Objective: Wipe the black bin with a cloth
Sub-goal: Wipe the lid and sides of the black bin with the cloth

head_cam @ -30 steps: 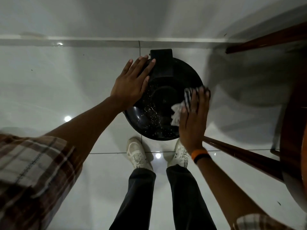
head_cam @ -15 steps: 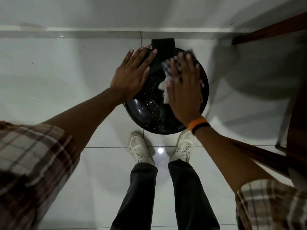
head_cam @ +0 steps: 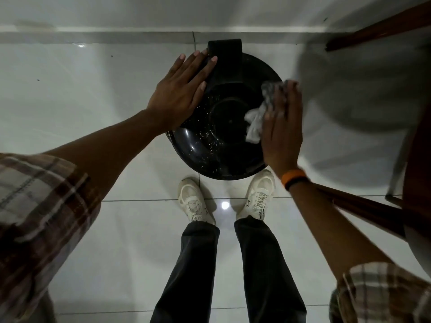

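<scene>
A round black bin [head_cam: 224, 134] with a glossy lid stands on the floor against the wall, seen from straight above. Pale specks dot the lid's left and front. My left hand [head_cam: 179, 94] lies flat on the lid's left edge, fingers spread, fingertips near the hinge block [head_cam: 225, 59]. My right hand [head_cam: 282, 124] presses a white and dark checked cloth [head_cam: 258, 115] onto the lid's right side. The cloth sticks out from under my fingers and palm.
My two feet in white shoes [head_cam: 193, 201] stand just in front of the bin on glossy white tiles. A dark wooden chair or table leg [head_cam: 363, 206] slants behind my right wrist, and more dark wooden furniture [head_cam: 417, 173] fills the right edge. The wall skirting [head_cam: 116, 36] runs behind the bin.
My right hand with the cloth has swept from the lid's back centre over to its right side. My left hand has stayed on the left edge.
</scene>
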